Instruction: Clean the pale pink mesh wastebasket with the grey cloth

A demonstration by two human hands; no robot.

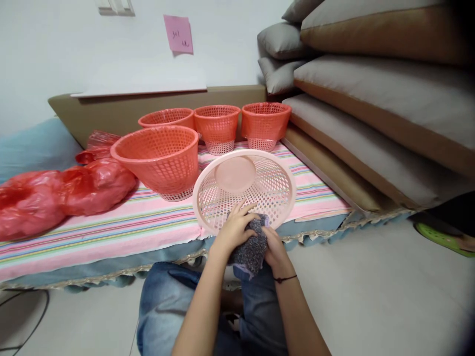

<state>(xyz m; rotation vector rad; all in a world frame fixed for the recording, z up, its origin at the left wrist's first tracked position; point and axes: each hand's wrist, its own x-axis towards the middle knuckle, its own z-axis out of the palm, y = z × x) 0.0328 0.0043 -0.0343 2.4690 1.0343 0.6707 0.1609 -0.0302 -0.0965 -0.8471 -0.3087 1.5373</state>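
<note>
A dark speckled grey cloth [253, 252] with lilac edges is between my two hands, just in front of a pale pink plastic basket [197, 198]. My left hand [237, 230] lies over its upper left side, the fingers curved across it and the fingertips close to the basket's near side. On the right edge of the cloth, my right hand [275, 249] grips it with bent fingers, partly hidden by the cloth. The pink basket is tilted, its wide round mouth facing me, on a striped cloth cover [159, 237]. Neither hand clearly holds the basket.
Several baskets covered in red plastic, including a large one [159, 163], stand behind and left. Crumpled red plastic bags [96, 185] lie at left. Stacked grey-brown cushions [371, 79] rise at right. A pink note [178, 34] is on the wall. A green shoe [441, 240] shows on the floor.
</note>
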